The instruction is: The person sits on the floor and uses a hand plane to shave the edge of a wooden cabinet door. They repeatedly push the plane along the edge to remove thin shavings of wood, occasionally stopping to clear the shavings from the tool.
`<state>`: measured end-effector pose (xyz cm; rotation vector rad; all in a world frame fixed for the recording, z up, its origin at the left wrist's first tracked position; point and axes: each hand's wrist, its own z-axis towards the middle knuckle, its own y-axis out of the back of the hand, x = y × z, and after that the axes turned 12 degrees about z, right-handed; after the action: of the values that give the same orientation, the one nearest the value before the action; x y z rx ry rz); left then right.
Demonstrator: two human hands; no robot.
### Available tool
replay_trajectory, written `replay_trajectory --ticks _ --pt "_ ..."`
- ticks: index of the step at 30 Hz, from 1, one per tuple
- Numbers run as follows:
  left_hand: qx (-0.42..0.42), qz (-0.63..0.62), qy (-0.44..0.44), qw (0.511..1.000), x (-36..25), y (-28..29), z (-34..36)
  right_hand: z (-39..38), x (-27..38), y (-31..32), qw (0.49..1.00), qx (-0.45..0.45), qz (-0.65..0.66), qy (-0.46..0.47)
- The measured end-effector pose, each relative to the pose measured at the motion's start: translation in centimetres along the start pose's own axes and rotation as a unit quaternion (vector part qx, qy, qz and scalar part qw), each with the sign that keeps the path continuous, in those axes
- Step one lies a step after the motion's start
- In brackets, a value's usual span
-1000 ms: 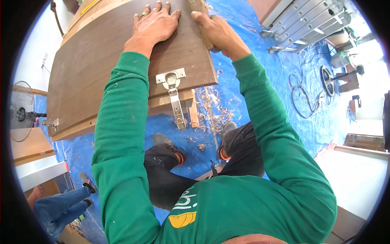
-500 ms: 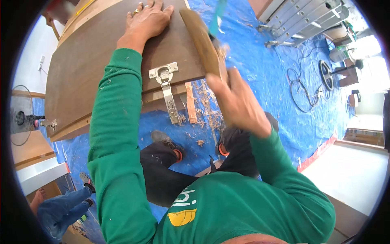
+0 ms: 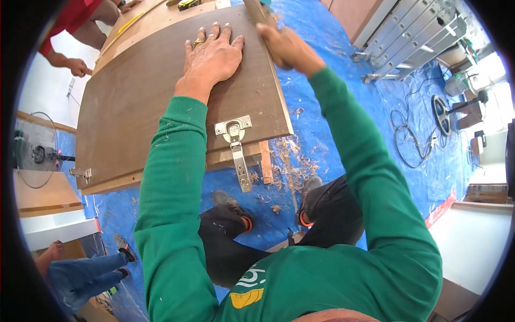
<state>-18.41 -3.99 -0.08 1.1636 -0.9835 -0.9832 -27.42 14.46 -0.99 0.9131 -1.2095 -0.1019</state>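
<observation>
Flat on a brown cabinet door panel (image 3: 145,102) rests my left hand (image 3: 213,56), fingers spread, with rings on it. My right hand (image 3: 289,48) grips a wooden hand plane (image 3: 255,12) along the panel's right edge, near its far corner; the plane's far end is cut off by the top of the view. A metal hinge (image 3: 234,130) is fixed at the near right part of the panel, its arm (image 3: 241,167) sticking out past the near edge. Another hinge (image 3: 81,174) sits at the panel's left corner.
Curly wood shavings (image 3: 295,161) lie on the blue floor sheet (image 3: 343,123) near my feet. A folded ladder (image 3: 413,40) and a black cable (image 3: 410,139) are at the right. A person in red (image 3: 64,27) stands far left; another person's jeans (image 3: 88,276) show lower left. A fan (image 3: 37,154) stands left.
My right hand and the plane have moved far along the panel's edge, away from me. My left hand stays flat on the panel. The view has shifted, and the person in red shows more.
</observation>
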Motion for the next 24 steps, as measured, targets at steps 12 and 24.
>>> replay_trajectory --ticks 12,24 --pt "0.001 -0.013 -0.058 0.998 -1.1 3.1 -1.1 8.0 -2.9 -0.5 0.965 -0.064 0.255 -0.003" --pt "-0.012 0.048 -0.062 0.997 0.4 1.4 -0.1 -7.1 1.9 -0.6 0.991 -0.014 0.128 0.038"
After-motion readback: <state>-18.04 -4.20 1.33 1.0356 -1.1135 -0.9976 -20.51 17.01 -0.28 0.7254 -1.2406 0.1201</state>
